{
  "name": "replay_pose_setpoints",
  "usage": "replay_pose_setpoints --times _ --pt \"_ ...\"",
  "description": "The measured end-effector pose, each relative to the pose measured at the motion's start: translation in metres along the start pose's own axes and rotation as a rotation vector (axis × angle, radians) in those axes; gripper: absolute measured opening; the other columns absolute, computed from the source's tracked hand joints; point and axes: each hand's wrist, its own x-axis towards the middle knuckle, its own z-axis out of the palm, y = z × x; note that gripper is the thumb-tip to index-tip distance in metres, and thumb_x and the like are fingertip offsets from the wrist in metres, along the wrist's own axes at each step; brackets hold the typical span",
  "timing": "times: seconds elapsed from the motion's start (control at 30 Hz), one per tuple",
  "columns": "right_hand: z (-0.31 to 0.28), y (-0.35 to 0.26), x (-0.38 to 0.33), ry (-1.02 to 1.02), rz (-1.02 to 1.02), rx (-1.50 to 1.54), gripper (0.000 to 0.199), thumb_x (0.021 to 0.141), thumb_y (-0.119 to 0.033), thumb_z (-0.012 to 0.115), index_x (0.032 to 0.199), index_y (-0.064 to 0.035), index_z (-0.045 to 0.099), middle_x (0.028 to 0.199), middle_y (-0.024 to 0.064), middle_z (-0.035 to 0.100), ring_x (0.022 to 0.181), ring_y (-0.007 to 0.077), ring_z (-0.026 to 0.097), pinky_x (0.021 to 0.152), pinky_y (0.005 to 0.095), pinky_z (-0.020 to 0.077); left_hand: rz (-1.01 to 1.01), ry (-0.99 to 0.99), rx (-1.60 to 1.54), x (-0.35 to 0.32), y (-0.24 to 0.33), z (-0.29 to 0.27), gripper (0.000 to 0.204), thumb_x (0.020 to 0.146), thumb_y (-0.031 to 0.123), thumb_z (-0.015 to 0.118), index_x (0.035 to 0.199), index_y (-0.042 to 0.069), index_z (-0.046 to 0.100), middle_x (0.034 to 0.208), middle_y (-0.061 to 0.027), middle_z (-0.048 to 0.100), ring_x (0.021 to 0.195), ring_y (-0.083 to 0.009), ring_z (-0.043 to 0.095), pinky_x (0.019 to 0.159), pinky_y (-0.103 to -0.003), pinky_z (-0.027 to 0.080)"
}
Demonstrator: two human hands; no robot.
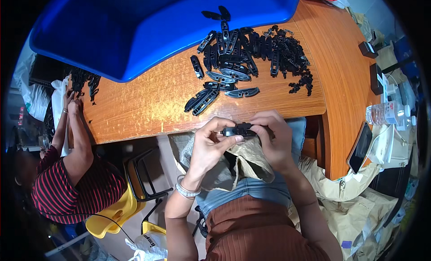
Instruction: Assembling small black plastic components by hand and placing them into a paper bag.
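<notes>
My left hand (210, 143) and my right hand (274, 137) both grip one small black plastic part (240, 130) between their fingertips, just below the near edge of the wooden table (139, 104). The part is long and flat, and my fingers hide its ends. Above my hands, on the table, lies a spread of several similar black oval parts (224, 70), and to the right of them a heap of smaller black pieces (289, 52). A wrinkled tan bag (249, 160) rests on my lap under my hands.
A big blue tub (134, 28) overhangs the table's far side. At the left another person in a red striped top (67, 189) handles black parts (85, 81). On the right lie a phone (360, 146), a water bottle (388, 114) and tan sacks (359, 207).
</notes>
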Motion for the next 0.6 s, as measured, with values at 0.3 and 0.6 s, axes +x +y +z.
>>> replay_pose_setpoints --times 0.3,0.6 --pt "-0.001 0.003 -0.002 0.01 -0.253 -0.31 0.012 0.073 0.004 0.059 0.084 -0.0022 0.057 0.089 0.0103 0.059 0.083 0.0258 0.054 0.073 0.0336 0.0419 0.016 -0.009 -0.261 0.0 0.002 0.004 0.023 0.081 -0.008 0.06 0.101 -0.006 0.05 0.089 -0.0141 0.064 0.078 -0.019 0.067 0.066 -0.023 0.056" --pt "-0.007 0.014 -0.011 -0.25 0.384 0.161 0.023 0.079 -0.002 0.065 0.101 0.0034 0.06 0.073 0.0028 0.06 0.067 0.0086 0.055 0.06 0.0232 0.0419 0.05 0.073 -0.093 -0.001 -0.009 0.007 0.019 0.077 -0.008 0.063 0.092 -0.002 0.055 0.075 -0.0039 0.062 0.063 -0.0077 0.062 0.053 -0.016 0.048"
